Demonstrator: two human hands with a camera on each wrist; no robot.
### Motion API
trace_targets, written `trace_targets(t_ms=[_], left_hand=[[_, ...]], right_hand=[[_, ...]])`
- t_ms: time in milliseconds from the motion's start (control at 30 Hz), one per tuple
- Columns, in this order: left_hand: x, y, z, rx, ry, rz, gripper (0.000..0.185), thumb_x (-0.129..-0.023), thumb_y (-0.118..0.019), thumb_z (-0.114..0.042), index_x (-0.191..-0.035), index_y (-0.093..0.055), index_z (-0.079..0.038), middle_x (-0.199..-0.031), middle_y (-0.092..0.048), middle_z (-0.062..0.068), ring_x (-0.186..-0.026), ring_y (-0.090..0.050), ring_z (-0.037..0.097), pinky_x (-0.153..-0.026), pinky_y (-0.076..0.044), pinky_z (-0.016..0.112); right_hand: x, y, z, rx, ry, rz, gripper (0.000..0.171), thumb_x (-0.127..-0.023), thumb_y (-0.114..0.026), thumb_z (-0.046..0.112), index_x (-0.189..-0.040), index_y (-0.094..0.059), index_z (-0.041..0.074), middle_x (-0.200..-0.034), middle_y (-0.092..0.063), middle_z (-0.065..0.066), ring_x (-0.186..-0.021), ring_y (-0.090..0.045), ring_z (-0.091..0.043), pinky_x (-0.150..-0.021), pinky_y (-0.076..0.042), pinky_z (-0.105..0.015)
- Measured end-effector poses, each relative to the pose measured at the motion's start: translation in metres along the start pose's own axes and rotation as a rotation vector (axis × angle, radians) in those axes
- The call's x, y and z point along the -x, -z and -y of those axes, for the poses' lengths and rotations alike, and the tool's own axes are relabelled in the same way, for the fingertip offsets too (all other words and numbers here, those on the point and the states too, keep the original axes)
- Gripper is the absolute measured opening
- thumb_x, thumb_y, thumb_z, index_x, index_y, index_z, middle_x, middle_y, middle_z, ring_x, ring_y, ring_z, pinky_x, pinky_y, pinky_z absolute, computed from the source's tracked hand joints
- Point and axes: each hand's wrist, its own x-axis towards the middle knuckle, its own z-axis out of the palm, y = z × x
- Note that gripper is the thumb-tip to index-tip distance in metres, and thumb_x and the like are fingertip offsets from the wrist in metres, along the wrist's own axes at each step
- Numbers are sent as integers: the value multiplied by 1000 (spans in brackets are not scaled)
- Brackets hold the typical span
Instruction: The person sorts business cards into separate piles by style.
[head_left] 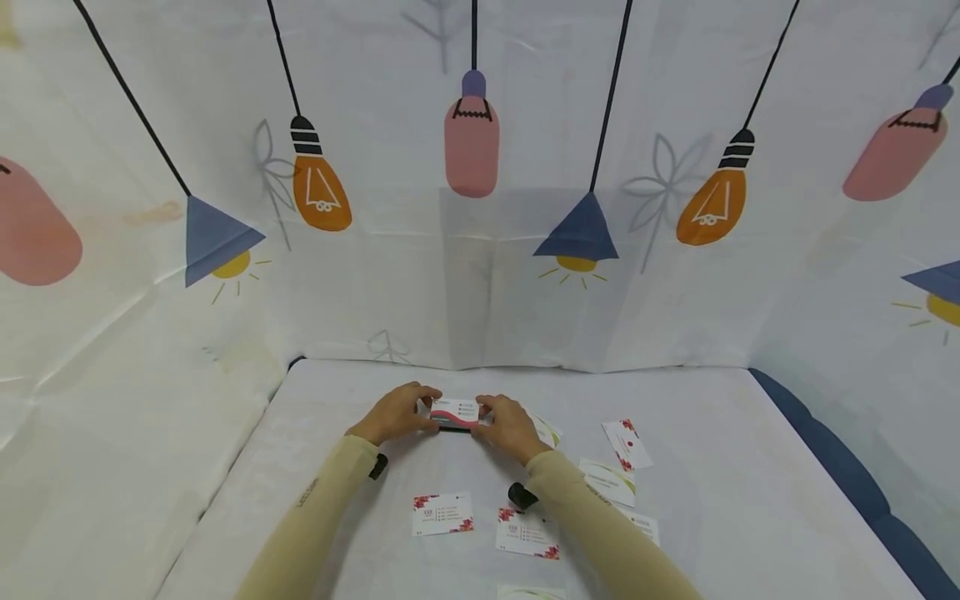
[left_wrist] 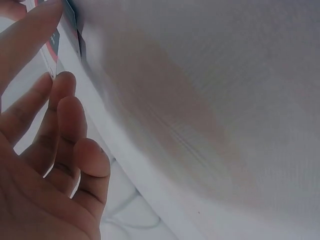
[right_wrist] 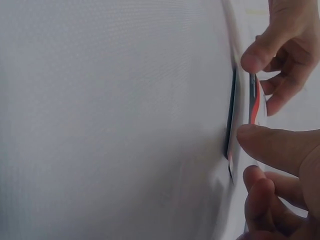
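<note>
A white business card (head_left: pixel 454 410) with a red and dark wave is held up between both hands at the middle of the table. The left hand (head_left: pixel 401 412) pinches its left end, thumb toward me and fingers behind. At the right end, the right hand (head_left: pixel 510 426) pinches it the same way. In the right wrist view the card (right_wrist: pixel 255 102) stands tilted, seen nearly edge-on. Just below it, a dark-edged card (right_wrist: pixel 231 115) lies near the tabletop, apart from the held one. Whether the held card is one or several stacked, I cannot tell.
Two cards with red flowers, one at the front left (head_left: pixel 442 513) and one at the front middle (head_left: pixel 527 533), lie on the white table (head_left: pixel 720 500). More cards lie on the right, among them a green-curved one (head_left: pixel 607 481) and a red-cornered one (head_left: pixel 627 443). A printed white sheet hangs behind.
</note>
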Motion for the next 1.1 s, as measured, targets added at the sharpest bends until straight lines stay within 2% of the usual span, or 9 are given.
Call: trace_targets(t_ms=[167,500,1100], left_hand=[[-3,-2,3,-23,-11,13,57,-80,-88,-25,-131,-67,-12,-102,-62,-3,-89,-54,14,-86,-46,38],[-3,-3,1,-21,-23,30,55,-81,-88,-24,-130,-67,-11,-103,-63,-1,-89,-52,16,-86,-45,39],[-5,-6,3,-3,-32,67,54,-83,-85,-24,-132,-67,-9,-104,-62,-1,-90,-51,16,-86,-45,39]], right_hand=[[-2,0,-1,24,-6,11,54,-87,-81,20,-135,-63,6,-104,-67,0,-83,-55,-14,-79,-47,-36],[-4,-4,-7,56,-23,21,53,-85,-83,22,-133,-65,6,-102,-66,2,-87,-55,-15,-84,-48,-39],[-4,-3,-2,61,-52,36,52,-84,-84,20,-130,-66,4,-98,-62,2,-87,-53,-16,-85,-48,-40]])
